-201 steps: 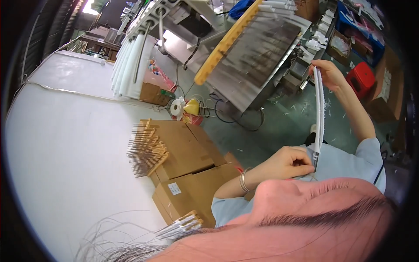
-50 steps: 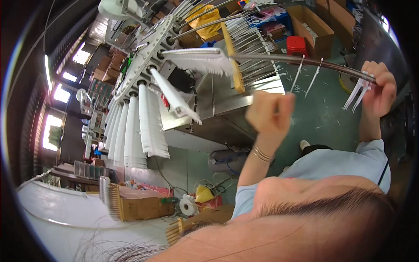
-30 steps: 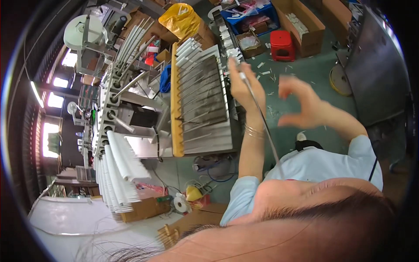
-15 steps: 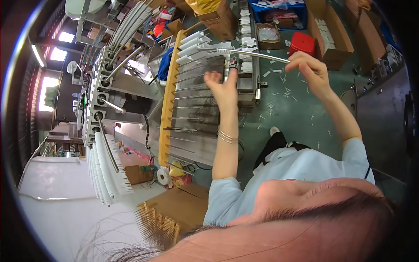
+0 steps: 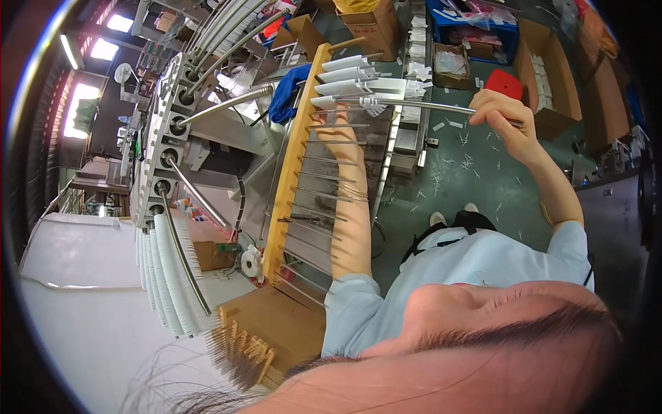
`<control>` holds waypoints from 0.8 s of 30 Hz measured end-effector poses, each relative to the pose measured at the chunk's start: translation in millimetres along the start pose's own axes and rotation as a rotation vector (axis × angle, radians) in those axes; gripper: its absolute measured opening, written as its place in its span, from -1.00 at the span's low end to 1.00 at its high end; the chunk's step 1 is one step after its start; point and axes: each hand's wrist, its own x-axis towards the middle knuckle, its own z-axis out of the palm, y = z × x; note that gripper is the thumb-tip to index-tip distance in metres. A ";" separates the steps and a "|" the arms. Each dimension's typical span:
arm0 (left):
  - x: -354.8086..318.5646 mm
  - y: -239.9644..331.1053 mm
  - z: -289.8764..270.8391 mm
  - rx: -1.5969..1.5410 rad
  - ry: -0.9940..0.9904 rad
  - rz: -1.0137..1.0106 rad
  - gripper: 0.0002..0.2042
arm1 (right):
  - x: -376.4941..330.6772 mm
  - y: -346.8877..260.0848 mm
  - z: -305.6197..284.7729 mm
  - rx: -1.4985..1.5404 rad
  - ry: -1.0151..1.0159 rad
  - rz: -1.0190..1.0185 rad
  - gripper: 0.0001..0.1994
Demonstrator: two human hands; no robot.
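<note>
- The right hand (image 5: 507,114) is gripping a slim metal rod (image 5: 441,106) by its bare right-hand end, fingers curling around it.
- The metal rod is lying nearly level across the view, its far end hanging over the upper part of a yellow pin rack (image 5: 293,159); whether it is touching any thin pins (image 5: 327,162) there is not showing clearly.
- A bunch of small white pieces (image 5: 372,105) is sitting around the metal rod toward that far end, well apart from the right hand.
- In handling, the metal rod is looking stiff, smooth and fairly light, though its reach is probably making the far end feel tip-heavy.
- The white pieces are seeming light, thin and easily bent, and are likely sliding freely on smooth metal if the rod is tilting; bare metal is offering the surer hold, without crushing them.
- The right arm is bending at the elbow, its forearm slanting up and leftward from the sleeve.
- The left arm is stretching almost straight upward, its forearm lying behind the thin pins, with bracelets (image 5: 353,190) circling the wrist.
- The left hand (image 5: 338,134) is sitting beneath the rod's far end, close to the rack bar, its fingers partly hidden; whether they are closing on anything, one cannot tell.
</note>
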 end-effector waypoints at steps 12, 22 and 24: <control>-9.3 2.0 0.5 0.160 0.026 0.004 -0.67 | 17.3 -3.4 -19.6 -0.087 -0.096 -0.270 -0.80; -22.4 5.0 7.9 0.049 -0.035 0.072 -0.68 | 21.9 -26.4 -19.0 -0.236 -0.148 -0.339 -0.90; -24.3 3.4 8.4 0.057 -0.040 0.070 -0.69 | 22.9 -28.3 -16.2 -0.257 -0.155 -0.339 -0.91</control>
